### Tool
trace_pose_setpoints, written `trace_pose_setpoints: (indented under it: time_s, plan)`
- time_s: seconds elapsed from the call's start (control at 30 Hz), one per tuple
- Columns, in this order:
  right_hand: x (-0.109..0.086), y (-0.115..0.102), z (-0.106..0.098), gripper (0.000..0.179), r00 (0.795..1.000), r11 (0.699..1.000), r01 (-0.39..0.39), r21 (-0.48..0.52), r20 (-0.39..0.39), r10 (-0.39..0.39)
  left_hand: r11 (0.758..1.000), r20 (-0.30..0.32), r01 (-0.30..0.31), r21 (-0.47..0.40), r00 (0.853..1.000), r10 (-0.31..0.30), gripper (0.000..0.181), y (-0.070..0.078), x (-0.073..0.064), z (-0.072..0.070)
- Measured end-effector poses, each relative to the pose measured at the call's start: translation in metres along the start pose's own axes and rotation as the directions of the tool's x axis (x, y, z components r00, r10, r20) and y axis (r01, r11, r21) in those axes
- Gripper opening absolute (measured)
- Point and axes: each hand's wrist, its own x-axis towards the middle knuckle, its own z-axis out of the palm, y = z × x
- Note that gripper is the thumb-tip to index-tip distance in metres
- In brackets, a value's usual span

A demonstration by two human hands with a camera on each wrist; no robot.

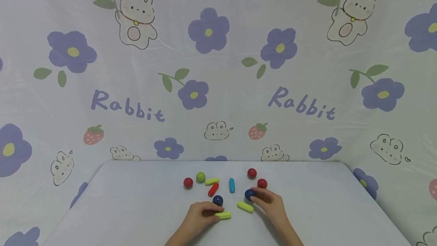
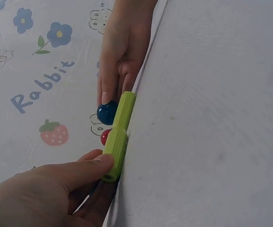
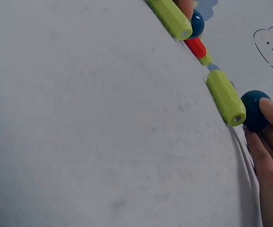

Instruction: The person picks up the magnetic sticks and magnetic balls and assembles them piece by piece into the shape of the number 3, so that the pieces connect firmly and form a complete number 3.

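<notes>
A white, cloth-like sheet [image 1: 232, 100] printed with yellow-centred purple flowers [image 1: 216, 22], green leaves [image 1: 42, 73], black-outlined rabbits [image 1: 136, 10], red strawberries [image 1: 257, 133] and purple "Rabbit" lettering [image 1: 301, 104] hangs behind and on both sides of a plain white bench [image 1: 136, 196] with rounded far corners. Faint creases cross the sheet; the light is soft and even.

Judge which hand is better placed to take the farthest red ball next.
Probably the right hand: it is nearer that red ball, though it pinches a blue ball. The left hand is farther off, pinching a yellow-green stick.
</notes>
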Motion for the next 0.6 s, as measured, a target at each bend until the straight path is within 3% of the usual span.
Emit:
trace_pose_setpoints:
  time_s: [0.23, 0.6]
  plan:
    - [-0.008, -0.006, 0.0, 0.032, 1.0, 0.999, -0.026, 0.036, 0.014, 0.026, 1.0, -0.001, -0.005, -0.001, 1.0, 0.005, 0.025, -0.001, 0.0, 0.0]
    - [-0.018, -0.01, -0.001, 0.035, 0.99, 0.997, -0.03, 0.073, 0.138, 0.019, 1.0, 0.009, -0.008, -0.013, 1.0, 0.008, 0.025, -0.001, -0.001, -0.001]
